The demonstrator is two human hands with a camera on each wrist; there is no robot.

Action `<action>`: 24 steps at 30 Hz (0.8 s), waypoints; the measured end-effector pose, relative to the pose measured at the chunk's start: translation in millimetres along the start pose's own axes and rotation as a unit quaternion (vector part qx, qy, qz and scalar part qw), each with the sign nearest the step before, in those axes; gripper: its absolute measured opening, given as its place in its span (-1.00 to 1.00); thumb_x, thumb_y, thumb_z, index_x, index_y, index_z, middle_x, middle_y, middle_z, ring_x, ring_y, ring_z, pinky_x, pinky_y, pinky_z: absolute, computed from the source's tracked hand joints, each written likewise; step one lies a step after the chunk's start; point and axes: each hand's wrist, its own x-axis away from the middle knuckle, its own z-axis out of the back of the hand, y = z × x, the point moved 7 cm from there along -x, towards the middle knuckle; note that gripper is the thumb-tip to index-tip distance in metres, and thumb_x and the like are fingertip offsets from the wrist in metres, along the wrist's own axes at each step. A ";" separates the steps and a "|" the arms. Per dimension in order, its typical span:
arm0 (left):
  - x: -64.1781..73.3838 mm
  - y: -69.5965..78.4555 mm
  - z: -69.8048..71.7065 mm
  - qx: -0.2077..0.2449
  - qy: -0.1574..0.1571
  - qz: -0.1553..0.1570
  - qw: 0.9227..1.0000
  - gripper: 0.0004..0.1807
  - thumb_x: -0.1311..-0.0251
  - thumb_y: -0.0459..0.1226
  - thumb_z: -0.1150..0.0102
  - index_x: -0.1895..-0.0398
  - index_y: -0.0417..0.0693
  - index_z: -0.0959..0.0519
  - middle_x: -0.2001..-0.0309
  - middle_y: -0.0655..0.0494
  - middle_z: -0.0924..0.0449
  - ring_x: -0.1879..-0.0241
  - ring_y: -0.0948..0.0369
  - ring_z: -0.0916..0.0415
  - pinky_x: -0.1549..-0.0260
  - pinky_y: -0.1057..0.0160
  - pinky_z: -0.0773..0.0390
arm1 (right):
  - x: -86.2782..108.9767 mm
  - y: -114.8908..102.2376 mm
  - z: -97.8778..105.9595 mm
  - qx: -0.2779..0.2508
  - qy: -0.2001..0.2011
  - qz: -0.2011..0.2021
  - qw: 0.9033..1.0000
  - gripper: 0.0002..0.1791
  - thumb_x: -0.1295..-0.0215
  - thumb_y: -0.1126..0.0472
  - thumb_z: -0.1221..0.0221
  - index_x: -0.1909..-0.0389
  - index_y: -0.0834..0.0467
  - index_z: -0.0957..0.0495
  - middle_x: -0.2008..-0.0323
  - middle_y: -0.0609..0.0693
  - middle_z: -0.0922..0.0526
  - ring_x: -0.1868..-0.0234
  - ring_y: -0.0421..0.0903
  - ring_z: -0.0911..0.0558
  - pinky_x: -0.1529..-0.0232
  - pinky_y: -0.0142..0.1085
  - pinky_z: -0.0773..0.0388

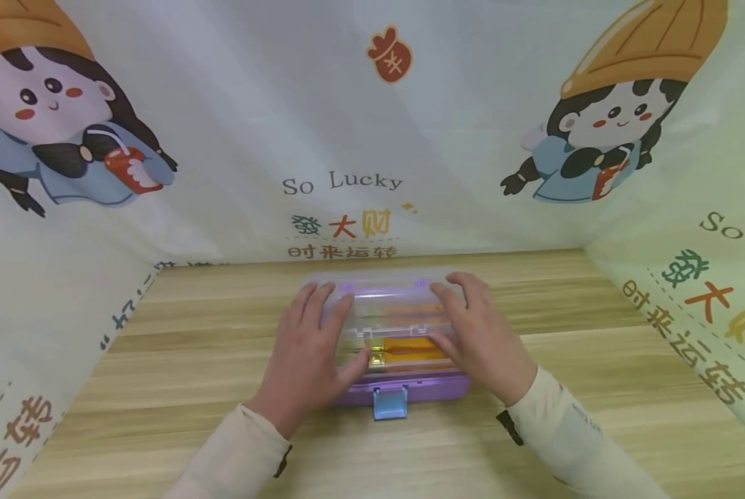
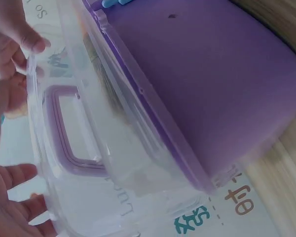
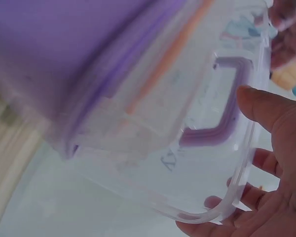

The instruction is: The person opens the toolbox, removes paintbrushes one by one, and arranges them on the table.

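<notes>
A plastic case with a purple base (image 1: 437,390) and a clear lid (image 2: 64,202) stands on the table between both hands. The lid carries a purple handle (image 3: 207,136) and tilts away from the base in the wrist views. My left hand (image 1: 306,346) holds the lid by its left side, thumb toward the front. On the right side my right hand (image 1: 487,339) grips the lid's edge, its thumb near the handle. A blue latch (image 1: 390,403) hangs loose at the front. Through the clear plastic, paintbrushes (image 1: 412,348) with orange handles show; their bristles (image 2: 106,81) look dark.
The wooden table (image 1: 160,388) extends around the case. Behind it and along both sides stands a pale cloth backdrop (image 1: 253,104) with printed cartoon figures and lettering.
</notes>
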 end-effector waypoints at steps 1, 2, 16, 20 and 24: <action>1.1 1.0 1.0 -0.001 0.006 -0.003 1.000 -0.32 -0.01 0.00 -0.33 -0.14 -0.23 -0.49 -0.21 -0.33 -0.39 -0.30 -0.26 -0.23 -0.23 -0.23 -0.28 | -1.5 0.8 0.9 -0.006 0.000 -0.003 1.000 -0.24 -0.03 0.14 -0.51 -0.22 0.28 -0.38 -0.15 0.33 -0.38 -0.19 0.27 -0.39 -0.12 0.02 -0.51; 2.4 2.4 2.2 -0.003 0.015 -0.008 1.000 -0.36 -0.02 -0.02 -0.32 -0.11 -0.24 -0.50 -0.20 -0.33 -0.40 -0.29 -0.26 -0.25 -0.23 -0.23 -0.29 | -3.1 1.7 1.4 -0.009 0.001 -0.005 1.000 -0.26 -0.05 0.15 -0.51 -0.21 0.29 -0.38 -0.14 0.34 -0.38 -0.21 0.30 -0.39 -0.15 0.04 -0.49; 26.9 14.0 -12.2 -0.038 0.015 -0.042 0.998 -0.44 -0.09 0.03 -0.20 -0.01 -0.21 -0.52 -0.16 -0.31 -0.39 -0.22 -0.23 -0.30 -0.24 -0.23 -0.24 | -45.2 18.7 7.6 0.013 -0.057 -0.032 0.998 -0.46 -0.29 0.25 -0.32 -0.23 0.36 -0.45 -0.28 0.42 -0.40 -0.36 0.41 -0.27 -0.26 0.12 -0.33; 34.4 12.2 -25.1 -0.071 -0.022 -0.025 0.997 -0.32 -0.11 0.13 -0.22 -0.16 -0.15 -0.46 -0.25 -0.35 -0.28 -0.29 -0.29 -0.20 -0.28 -0.30 -0.15 | -55.7 24.6 6.3 0.009 -0.077 -0.039 0.996 -0.50 -0.33 0.26 -0.28 -0.24 0.35 -0.47 -0.27 0.41 -0.41 -0.35 0.41 -0.29 -0.24 0.12 -0.37; 40.1 11.3 -36.3 -0.087 -0.059 -0.005 0.994 -0.21 -0.11 0.17 -0.27 -0.29 -0.11 -0.38 -0.32 -0.37 -0.20 -0.36 -0.31 -0.08 -0.31 -0.34 -0.04 | -67.2 29.7 7.4 0.013 -0.076 -0.029 0.997 -0.56 -0.32 0.29 -0.28 -0.19 0.34 -0.52 -0.21 0.40 -0.48 -0.30 0.40 -0.37 -0.24 0.10 -0.38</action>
